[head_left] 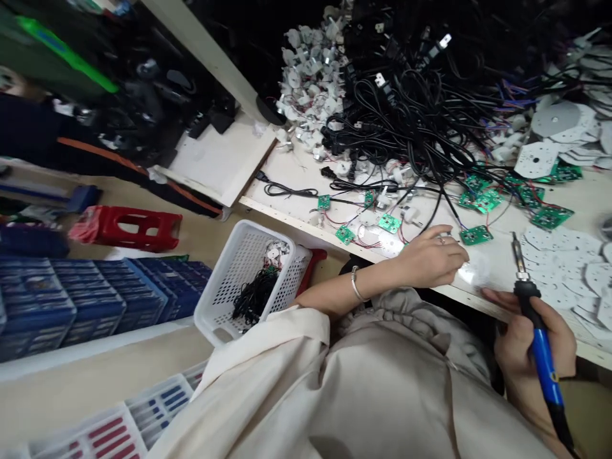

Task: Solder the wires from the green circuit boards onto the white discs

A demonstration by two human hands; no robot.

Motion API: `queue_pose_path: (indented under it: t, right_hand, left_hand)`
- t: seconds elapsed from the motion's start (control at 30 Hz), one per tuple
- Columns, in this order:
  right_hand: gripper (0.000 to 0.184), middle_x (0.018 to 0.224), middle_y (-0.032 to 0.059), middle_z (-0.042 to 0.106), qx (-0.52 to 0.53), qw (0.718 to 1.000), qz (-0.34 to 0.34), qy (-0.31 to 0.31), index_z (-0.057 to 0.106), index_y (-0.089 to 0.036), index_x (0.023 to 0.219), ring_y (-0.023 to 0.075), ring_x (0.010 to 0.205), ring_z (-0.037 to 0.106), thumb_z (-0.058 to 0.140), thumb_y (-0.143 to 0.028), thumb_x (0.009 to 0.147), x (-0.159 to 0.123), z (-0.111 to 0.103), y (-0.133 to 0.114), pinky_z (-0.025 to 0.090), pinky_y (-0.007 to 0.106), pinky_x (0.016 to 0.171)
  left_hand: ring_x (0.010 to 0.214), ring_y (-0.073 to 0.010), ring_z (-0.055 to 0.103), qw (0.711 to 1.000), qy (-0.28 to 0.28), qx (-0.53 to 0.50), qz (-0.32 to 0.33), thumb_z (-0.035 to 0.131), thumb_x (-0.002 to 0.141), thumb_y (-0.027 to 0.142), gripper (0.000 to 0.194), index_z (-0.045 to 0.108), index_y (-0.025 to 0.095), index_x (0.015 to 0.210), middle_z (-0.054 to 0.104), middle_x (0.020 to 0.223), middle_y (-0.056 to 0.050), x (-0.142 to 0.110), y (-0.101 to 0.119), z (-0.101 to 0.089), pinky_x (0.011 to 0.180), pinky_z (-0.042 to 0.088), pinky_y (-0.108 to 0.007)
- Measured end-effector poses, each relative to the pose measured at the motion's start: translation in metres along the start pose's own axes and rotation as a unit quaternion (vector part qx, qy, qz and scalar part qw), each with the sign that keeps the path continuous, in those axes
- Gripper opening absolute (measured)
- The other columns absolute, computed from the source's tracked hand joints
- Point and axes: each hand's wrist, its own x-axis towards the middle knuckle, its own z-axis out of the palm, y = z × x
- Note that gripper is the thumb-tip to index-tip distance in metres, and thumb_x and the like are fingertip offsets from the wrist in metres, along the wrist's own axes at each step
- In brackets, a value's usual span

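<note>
Circuit boards [389, 222], small and green, lie scattered along my pale workbench [299, 167], with one board [477, 235] just beside my left hand [425, 258]. Behind them rises a big heap of black cords [406, 121]; to the right lie loose white discs [557, 255]. My right hand [516, 347] is wrapped round a blue-handled soldering iron [545, 363], its tip touching no board. Left fingers bent, I cannot tell whether they pinch anything. Several boards already trail wires; judging by the heap, much remains. Joints are too small to check.
</note>
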Motion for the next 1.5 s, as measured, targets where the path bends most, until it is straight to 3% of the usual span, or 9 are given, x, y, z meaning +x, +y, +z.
queue_pose_path:
  t: [0.03,0.13,0.2,0.3,0.63,1.0,1.5]
  right_hand:
    - [0.049,0.073,0.0078,0.075,0.016,0.999,0.022,-0.033,0.06,-0.023,0.099,0.0288,0.064,0.075,0.056,-0.068,0.081,-0.003,-0.002,-0.007,0.064,0.049,0.065]
    - [0.031,0.055,-0.0018,0.066,0.197,0.978,0.045,0.06,0.059,-0.02,0.092,0.0203,0.041,0.064,0.058,-0.051,0.088,-0.006,-0.003,-0.025,0.055,0.034,0.042]
    - [0.028,0.048,-0.0052,0.06,0.222,0.969,0.076,0.07,0.062,-0.019,0.084,0.0141,0.032,0.054,0.057,-0.046,0.089,-0.003,-0.002,-0.027,0.041,0.023,0.031]
    - [0.027,0.046,-0.0055,0.057,0.212,0.97,0.097,0.067,0.065,-0.02,0.08,0.0104,0.029,0.046,0.056,-0.044,0.09,0.001,-0.004,-0.02,0.033,0.021,0.029]
    - [0.033,0.044,-0.005,0.057,0.158,0.983,0.09,-0.02,0.07,-0.022,0.077,0.0109,0.031,0.046,0.055,-0.049,0.089,0.005,-0.008,-0.02,0.041,0.025,0.036]
    - [0.035,0.044,-0.0044,0.058,0.104,0.989,0.095,-0.047,0.072,-0.022,0.078,0.0117,0.034,0.05,0.055,-0.05,0.089,0.01,-0.007,-0.026,0.042,0.024,0.036]
    - [0.033,0.045,-0.0049,0.058,0.134,0.982,0.122,-0.059,0.071,-0.021,0.081,0.0093,0.031,0.045,0.056,-0.049,0.09,0.01,-0.008,-0.023,0.039,0.022,0.035]
  left_hand:
    - [0.101,-0.0165,0.067,1.0,0.013,-0.009,0.006,0.048,0.091,0.02,0.022,0.07,0.02,0.094,0.074,0.113,0.0,-0.001,0.0,0.001,0.119,0.032,-0.042]
    - [0.096,-0.0155,0.068,0.997,0.071,-0.038,0.009,0.051,0.09,0.019,0.017,0.067,0.02,0.085,0.076,0.104,-0.001,-0.004,0.001,0.001,0.116,0.036,-0.041]
    - [0.093,-0.0146,0.069,0.994,0.099,-0.056,0.0,0.052,0.088,0.017,0.016,0.065,0.02,0.079,0.077,0.102,0.0,-0.002,-0.002,0.001,0.114,0.037,-0.042]
    - [0.092,-0.0142,0.071,0.991,0.111,-0.076,-0.012,0.054,0.087,0.016,0.015,0.063,0.021,0.076,0.077,0.1,0.002,0.002,-0.006,0.001,0.113,0.039,-0.044]
    - [0.092,-0.0148,0.071,0.993,0.092,-0.073,-0.035,0.057,0.087,0.017,0.013,0.063,0.023,0.077,0.078,0.1,0.003,0.005,-0.001,0.0,0.112,0.039,-0.045]
    - [0.089,-0.0139,0.071,0.992,0.107,-0.054,-0.027,0.056,0.087,0.015,0.015,0.063,0.023,0.076,0.078,0.098,0.005,0.006,0.0,0.002,0.111,0.041,-0.044]
    - [0.087,-0.0142,0.071,0.991,0.124,-0.048,-0.015,0.056,0.086,0.014,0.015,0.063,0.022,0.075,0.078,0.097,0.004,0.006,-0.002,0.004,0.109,0.042,-0.044]
